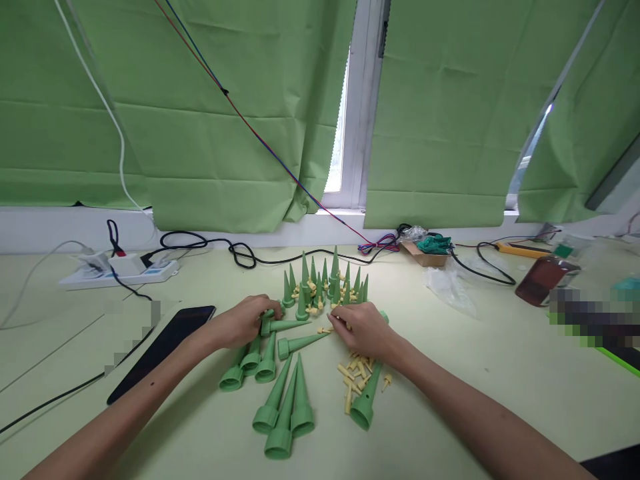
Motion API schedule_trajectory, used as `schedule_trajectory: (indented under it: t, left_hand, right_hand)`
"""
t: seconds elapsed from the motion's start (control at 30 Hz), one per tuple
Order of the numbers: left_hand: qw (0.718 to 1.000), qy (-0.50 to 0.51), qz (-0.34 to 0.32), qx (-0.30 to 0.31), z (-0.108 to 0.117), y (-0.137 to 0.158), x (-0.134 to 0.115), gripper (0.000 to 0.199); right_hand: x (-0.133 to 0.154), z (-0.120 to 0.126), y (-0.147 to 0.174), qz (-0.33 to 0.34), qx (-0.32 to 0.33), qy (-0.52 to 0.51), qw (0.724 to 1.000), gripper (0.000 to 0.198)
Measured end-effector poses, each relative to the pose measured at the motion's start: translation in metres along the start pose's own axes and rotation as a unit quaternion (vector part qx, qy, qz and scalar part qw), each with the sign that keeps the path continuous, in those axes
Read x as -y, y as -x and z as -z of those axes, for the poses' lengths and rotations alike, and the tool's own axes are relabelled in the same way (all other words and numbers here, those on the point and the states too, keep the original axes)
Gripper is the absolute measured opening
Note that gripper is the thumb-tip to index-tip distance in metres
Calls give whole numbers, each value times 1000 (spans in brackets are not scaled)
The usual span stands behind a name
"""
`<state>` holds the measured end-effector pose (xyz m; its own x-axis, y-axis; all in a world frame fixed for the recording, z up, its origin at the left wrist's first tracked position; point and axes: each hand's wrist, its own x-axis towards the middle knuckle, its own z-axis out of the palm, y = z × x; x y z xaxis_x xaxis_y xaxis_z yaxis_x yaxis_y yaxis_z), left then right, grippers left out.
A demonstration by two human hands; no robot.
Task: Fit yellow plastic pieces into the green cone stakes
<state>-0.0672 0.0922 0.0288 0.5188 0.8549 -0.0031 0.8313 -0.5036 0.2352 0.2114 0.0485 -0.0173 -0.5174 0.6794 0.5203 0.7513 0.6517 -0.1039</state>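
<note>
While left hand, right hand curl by green cones, grips unclear, tablet edge narrows room leftward.

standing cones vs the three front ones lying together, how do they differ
Pose: the standing cones point up; the front cones lie on their sides, tips toward the standing ones. The front cones show their hollow wide ends; the standing cones hide theirs. Yellow pegs sit among the standing cones, not the front cones. Both are green and tapered.
</note>
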Motion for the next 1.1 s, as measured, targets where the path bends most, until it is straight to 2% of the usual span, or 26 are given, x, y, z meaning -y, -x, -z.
schedule_trajectory:
  t: [0.43, 0.7, 0.9, 1.0, 1.1]
  left_hand:
    - [996, 48, -60, -41, 13, 10, -6, 41]
    - [995, 67, -59, -35, 13, 11, -10, 35]
    - [995, 55, -58, -60, 20, 16, -11, 33]
    - [994, 55, -60, -69, 25, 22, -22, 34]
    - [991, 88, -75, -74, 28, 28, -46, 32]
  right_hand:
    - [-1, 0, -1, -8, -8, -13, 1000, 32]
    - [-1, 0, 1, -3, -6, -12, 1000, 32]
    - [0, 0, 1, 9, -25, -17, 999, 34]
    - [-1, 2, 1, 25, -50, -21, 998, 35]
    - [-2, 9, 1, 24, -89, -28, 995, 35]
